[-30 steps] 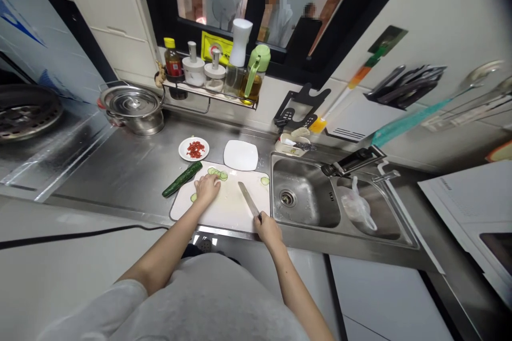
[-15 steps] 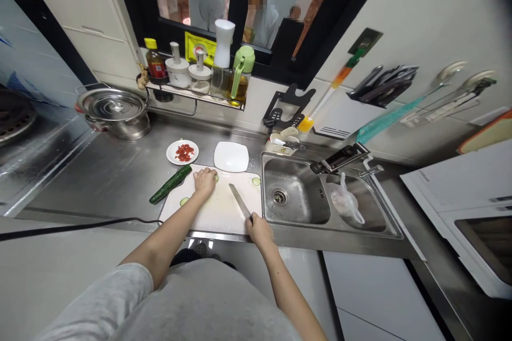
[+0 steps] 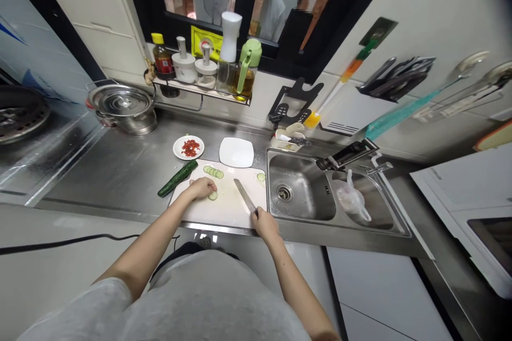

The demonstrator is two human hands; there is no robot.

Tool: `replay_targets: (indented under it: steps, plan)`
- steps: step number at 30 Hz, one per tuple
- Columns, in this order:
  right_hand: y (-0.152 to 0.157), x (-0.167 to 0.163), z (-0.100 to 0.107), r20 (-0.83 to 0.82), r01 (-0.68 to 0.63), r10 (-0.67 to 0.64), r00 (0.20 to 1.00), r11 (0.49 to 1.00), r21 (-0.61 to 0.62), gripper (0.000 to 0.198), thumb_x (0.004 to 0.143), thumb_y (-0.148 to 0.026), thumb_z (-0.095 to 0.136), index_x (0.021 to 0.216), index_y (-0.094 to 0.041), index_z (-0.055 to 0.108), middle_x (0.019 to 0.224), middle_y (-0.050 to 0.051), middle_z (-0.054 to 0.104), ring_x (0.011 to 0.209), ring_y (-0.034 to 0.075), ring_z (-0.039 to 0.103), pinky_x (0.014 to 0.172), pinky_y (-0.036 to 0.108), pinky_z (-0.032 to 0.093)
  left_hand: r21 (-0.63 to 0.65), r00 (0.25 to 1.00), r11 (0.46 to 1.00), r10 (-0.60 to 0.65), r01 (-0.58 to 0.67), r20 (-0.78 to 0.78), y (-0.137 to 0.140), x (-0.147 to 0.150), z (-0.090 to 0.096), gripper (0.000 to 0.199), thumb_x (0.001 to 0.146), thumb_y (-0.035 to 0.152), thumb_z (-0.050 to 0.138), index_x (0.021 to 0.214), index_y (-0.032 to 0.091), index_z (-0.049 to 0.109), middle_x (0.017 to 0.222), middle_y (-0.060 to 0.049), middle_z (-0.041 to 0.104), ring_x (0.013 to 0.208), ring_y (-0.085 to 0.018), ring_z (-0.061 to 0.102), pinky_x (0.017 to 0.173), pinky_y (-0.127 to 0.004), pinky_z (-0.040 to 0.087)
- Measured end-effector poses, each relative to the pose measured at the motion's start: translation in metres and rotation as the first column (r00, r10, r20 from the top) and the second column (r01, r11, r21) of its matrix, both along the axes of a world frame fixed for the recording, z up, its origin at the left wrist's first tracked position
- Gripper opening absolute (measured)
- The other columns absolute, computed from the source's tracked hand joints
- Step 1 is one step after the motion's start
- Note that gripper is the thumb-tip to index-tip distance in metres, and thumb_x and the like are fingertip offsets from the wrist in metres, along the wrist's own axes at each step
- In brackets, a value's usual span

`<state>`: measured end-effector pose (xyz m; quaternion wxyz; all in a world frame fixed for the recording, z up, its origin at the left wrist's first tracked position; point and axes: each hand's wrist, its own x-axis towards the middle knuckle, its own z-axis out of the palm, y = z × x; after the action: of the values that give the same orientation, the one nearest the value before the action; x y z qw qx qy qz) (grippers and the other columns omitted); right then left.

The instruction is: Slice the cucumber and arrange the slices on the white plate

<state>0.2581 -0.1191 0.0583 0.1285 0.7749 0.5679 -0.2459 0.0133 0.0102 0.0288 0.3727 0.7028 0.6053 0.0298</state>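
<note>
My left hand [image 3: 203,188] is over the left part of the white cutting board [image 3: 224,216], its fingers pinched on a round cucumber slice [image 3: 213,195]. Just beyond it lies a short row of overlapping cucumber slices [image 3: 213,171]. In my right hand [image 3: 265,224] is the handle of a kitchen knife [image 3: 245,195]; the blade points away from me, low over the board, touching nothing I can make out. One more cucumber slice [image 3: 261,177] rests near the board's far right corner. A long dark green cucumber [image 3: 178,178] lies along the board's left edge.
Behind the board stand a plate of chopped red pieces [image 3: 190,147] and a white square dish [image 3: 236,152]. The sink [image 3: 300,208] adjoins on the right, with a plastic bag [image 3: 352,200] in its second basin. A lidded steel pot [image 3: 128,109] and a condiment rack [image 3: 200,87] are farther back.
My left hand has drawn back toward me from the row of slices, uncovering it, and now holds the slice that lay at the board's left. The knife has hardly moved; the view has shifted slightly.
</note>
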Motion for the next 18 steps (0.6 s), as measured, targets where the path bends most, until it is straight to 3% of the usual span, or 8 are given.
replay_targets:
  steps: [3, 6, 9, 13, 18]
  plan:
    - [0.001, -0.001, 0.001, 0.009, -0.012, 0.012, 1.000, 1.000, -0.014, 0.032, 0.096, -0.036, 0.036, 0.114, -0.021, 0.058, 0.109, 0.013, 0.069, 0.101, 0.024, 0.064, 0.076, 0.030, 0.042, 0.002, 0.981, 0.982, -0.190, 0.190, -0.027, -0.001, 0.002, -0.002, 0.020, 0.072, 0.014, 0.059, 0.079, 0.027, 0.073, 0.088, -0.001, 0.075, 0.092, -0.022, 0.065, 0.100, -0.043, 0.029]
    - [0.000, -0.002, 0.003, 0.020, -0.020, 0.020, 1.000, 1.000, -0.019, 0.032, 0.096, -0.037, 0.036, 0.114, -0.021, 0.057, 0.109, 0.013, 0.069, 0.101, 0.024, 0.064, 0.075, 0.030, 0.042, 0.102, 0.967, 0.961, -0.251, 0.255, -0.052, -0.002, 0.005, -0.004, 0.029, 0.078, 0.014, 0.052, 0.092, 0.027, 0.073, 0.104, -0.006, 0.073, 0.105, -0.026, 0.061, 0.098, -0.044, 0.029]
    - [-0.004, -0.003, 0.007, 0.026, -0.044, 0.044, 0.999, 0.999, -0.002, 0.032, 0.096, -0.037, 0.035, 0.112, -0.022, 0.058, 0.108, 0.012, 0.069, 0.100, 0.024, 0.065, 0.074, 0.030, 0.041, 0.152, 0.980, 0.970, -0.178, 0.191, -0.095, -0.007, 0.003, -0.008, 0.032, 0.080, 0.015, 0.049, 0.100, 0.027, 0.071, 0.111, -0.009, 0.069, 0.110, -0.028, 0.058, 0.095, -0.044, 0.031]
    - [-0.019, -0.006, 0.012, -0.006, -0.115, 0.115, 0.993, 0.993, 0.009, 0.030, 0.097, -0.039, 0.035, 0.109, -0.024, 0.058, 0.105, 0.010, 0.070, 0.097, 0.023, 0.065, 0.073, 0.029, 0.041, 0.149, 0.988, 0.988, -0.027, 0.049, -0.152, -0.018, -0.007, -0.012, 0.025, 0.081, 0.020, 0.050, 0.096, 0.025, 0.070, 0.109, -0.009, 0.069, 0.108, -0.029, 0.057, 0.093, -0.044, 0.033]
    - [-0.036, -0.013, 0.018, -0.018, -0.192, 0.191, 0.981, 0.981, -0.027, 0.030, 0.097, -0.041, 0.036, 0.108, -0.024, 0.058, 0.102, 0.010, 0.071, 0.095, 0.023, 0.066, 0.072, 0.028, 0.040, 0.115, 0.988, 0.993, 0.032, -0.014, -0.154, -0.029, -0.011, -0.017, 0.022, 0.081, 0.025, 0.053, 0.094, 0.025, 0.070, 0.106, -0.009, 0.069, 0.105, -0.029, 0.057, 0.091, -0.044, 0.033]
